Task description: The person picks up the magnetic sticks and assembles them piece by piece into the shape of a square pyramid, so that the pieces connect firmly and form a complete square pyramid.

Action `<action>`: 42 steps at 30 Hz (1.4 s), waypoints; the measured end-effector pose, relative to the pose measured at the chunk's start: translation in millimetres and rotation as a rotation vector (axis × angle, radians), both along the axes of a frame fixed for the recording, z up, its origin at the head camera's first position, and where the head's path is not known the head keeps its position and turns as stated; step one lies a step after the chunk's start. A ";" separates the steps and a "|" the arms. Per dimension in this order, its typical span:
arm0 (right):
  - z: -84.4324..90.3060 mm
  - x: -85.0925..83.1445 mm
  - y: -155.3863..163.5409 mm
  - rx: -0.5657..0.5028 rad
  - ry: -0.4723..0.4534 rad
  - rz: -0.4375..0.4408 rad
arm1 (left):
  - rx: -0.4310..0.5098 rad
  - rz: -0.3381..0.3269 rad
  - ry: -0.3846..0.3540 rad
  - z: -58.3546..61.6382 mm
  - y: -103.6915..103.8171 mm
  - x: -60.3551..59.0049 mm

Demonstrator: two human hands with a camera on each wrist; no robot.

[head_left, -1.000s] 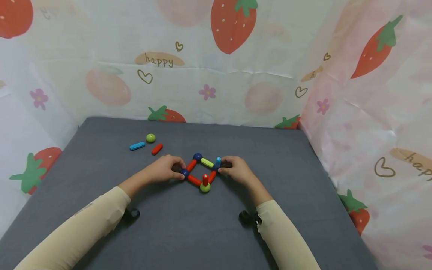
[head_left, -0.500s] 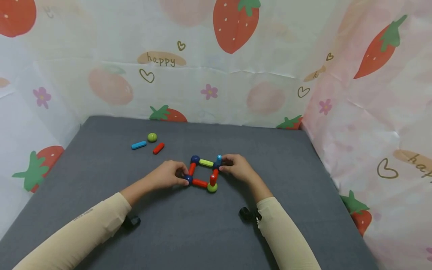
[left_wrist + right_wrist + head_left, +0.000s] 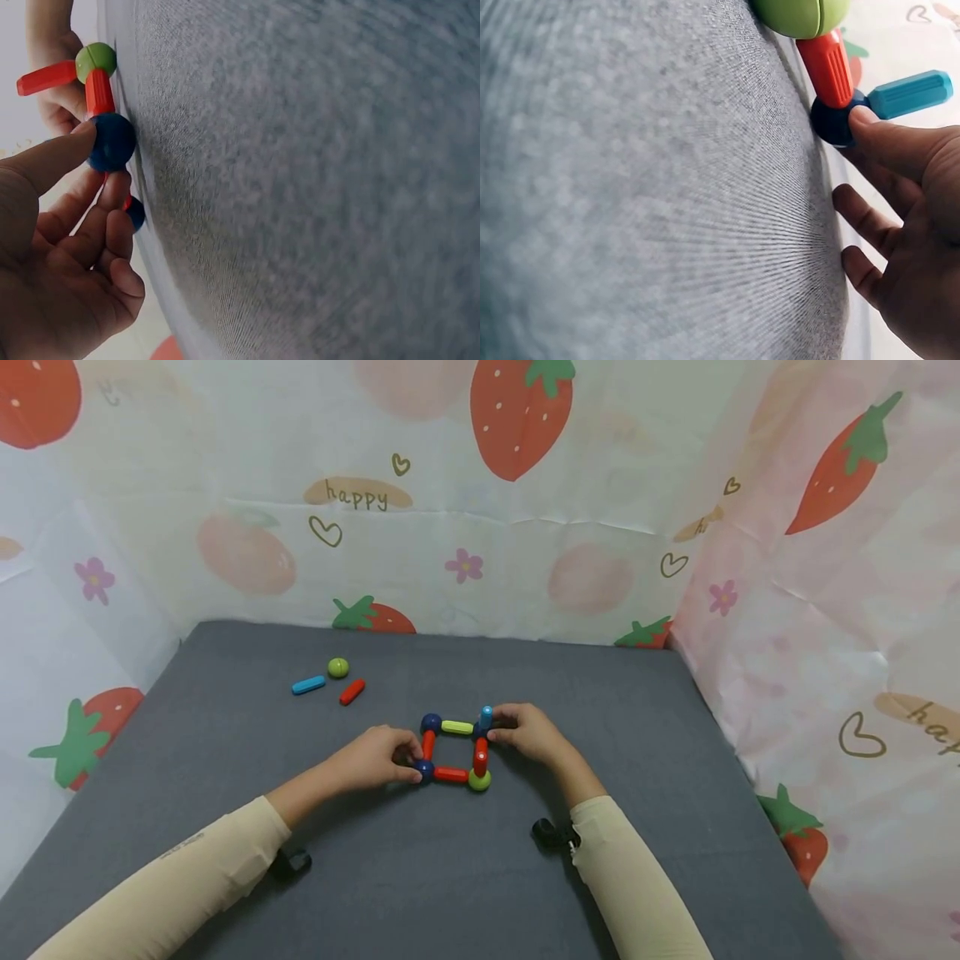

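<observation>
A square frame of rods and balls lies on the grey cloth. Its near-left dark blue ball [image 3: 112,142] is pinched by my left hand [image 3: 382,756] between thumb and fingers. At the far-right corner, my right hand [image 3: 528,732] pinches another dark blue ball [image 3: 832,120], from which a blue rod [image 3: 911,94] stands upright. The near-right green ball [image 3: 479,780] carries an upright red rod [image 3: 46,78]. A yellow-green rod [image 3: 457,727] forms the far side, meeting a dark blue ball [image 3: 431,723] at the far left. Red rods [image 3: 451,774] make the other sides.
Loose on the cloth, behind and left of the frame, lie a green ball [image 3: 338,668], a blue rod [image 3: 308,685] and a red rod [image 3: 352,692]. A strawberry-print curtain [image 3: 517,543] hangs behind the grey table [image 3: 420,877] and along its sides.
The frame has turned from a slanted diamond to a squarer position. My left hand has moved nearer and slightly right with its ball; the green corner has shifted right. My right hand has barely moved.
</observation>
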State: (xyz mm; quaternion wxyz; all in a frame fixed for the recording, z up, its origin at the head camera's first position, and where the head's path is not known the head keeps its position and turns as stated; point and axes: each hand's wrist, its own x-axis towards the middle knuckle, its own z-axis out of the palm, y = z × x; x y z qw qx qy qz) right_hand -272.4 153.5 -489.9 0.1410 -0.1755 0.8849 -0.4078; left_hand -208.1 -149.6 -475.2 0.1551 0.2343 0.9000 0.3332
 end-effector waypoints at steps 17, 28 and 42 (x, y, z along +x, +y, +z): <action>-0.6 -1.8 0.9 0.004 0.019 0.018 | 0.001 0.079 0.066 17.8 -30.8 -22.8; -1.8 -1.6 2.5 0.013 0.037 0.025 | -0.003 0.232 0.175 20.8 -61.1 -45.2; -1.2 -0.7 3.0 -0.003 0.010 0.011 | -0.100 0.358 0.172 4.6 -94.1 -73.5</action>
